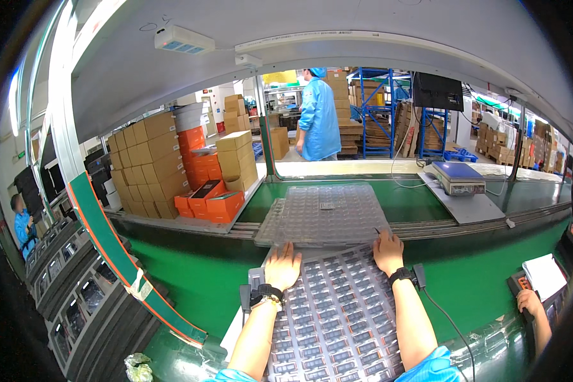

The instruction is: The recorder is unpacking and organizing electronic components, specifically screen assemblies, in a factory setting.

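A clear plastic blister tray [337, 312] full of small dark parts in rows lies in front of me, between my forearms. My left hand [282, 268] rests at its far left corner, fingers stretched forward and slightly apart, holding nothing. At the far right corner, my right hand [388, 253] has its fingers curled. A thin dark tip pokes out by those fingers, too small to name. Just beyond my fingertips sits a stack of clear plastic trays [328, 213]. Both wrists wear black straps, the right one with a cable.
Brown cartons [148, 162] and orange boxes [216, 205] stand at the back left. A scale [455, 178] sits at the back right. Dark foam trays [86, 305] are stacked at left beside a green post [108, 235]. Another person's hand [530, 302] is at right near white paper [544, 276].
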### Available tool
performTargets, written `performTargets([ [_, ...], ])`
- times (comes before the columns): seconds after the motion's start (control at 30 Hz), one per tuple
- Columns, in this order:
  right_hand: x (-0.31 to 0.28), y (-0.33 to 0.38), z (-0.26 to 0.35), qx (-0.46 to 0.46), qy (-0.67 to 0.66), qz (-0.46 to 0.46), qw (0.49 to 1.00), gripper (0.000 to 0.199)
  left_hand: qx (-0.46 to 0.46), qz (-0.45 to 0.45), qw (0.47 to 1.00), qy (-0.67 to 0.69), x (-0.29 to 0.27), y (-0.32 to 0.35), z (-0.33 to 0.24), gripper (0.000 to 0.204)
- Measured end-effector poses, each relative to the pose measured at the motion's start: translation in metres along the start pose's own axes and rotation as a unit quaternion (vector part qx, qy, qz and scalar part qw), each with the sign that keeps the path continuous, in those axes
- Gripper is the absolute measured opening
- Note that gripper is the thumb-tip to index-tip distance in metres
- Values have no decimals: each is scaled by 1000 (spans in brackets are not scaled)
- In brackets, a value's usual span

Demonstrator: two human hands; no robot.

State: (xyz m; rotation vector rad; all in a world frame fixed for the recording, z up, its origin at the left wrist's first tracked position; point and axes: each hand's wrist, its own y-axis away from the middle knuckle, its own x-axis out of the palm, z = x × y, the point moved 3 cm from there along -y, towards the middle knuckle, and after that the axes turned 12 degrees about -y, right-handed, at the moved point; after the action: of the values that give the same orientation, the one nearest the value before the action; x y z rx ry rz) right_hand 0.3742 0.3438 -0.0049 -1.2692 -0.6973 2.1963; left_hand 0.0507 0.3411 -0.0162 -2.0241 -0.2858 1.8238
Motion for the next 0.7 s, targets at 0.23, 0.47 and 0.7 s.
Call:
performTargets([
  [0.23,0,-5,-5,-81,-64,-36,994,18,-14,4,1000,1,0,-2,0,62],
  [0.47,-4,-10,-1,-68,-105,-48,991,18,-23,2,1000,13,3,-5,3,63],
  [0.7,-7,-14,-1,-12,-191,-33,981,23,-59,-30,998,15,-2,-3,2,62],
])
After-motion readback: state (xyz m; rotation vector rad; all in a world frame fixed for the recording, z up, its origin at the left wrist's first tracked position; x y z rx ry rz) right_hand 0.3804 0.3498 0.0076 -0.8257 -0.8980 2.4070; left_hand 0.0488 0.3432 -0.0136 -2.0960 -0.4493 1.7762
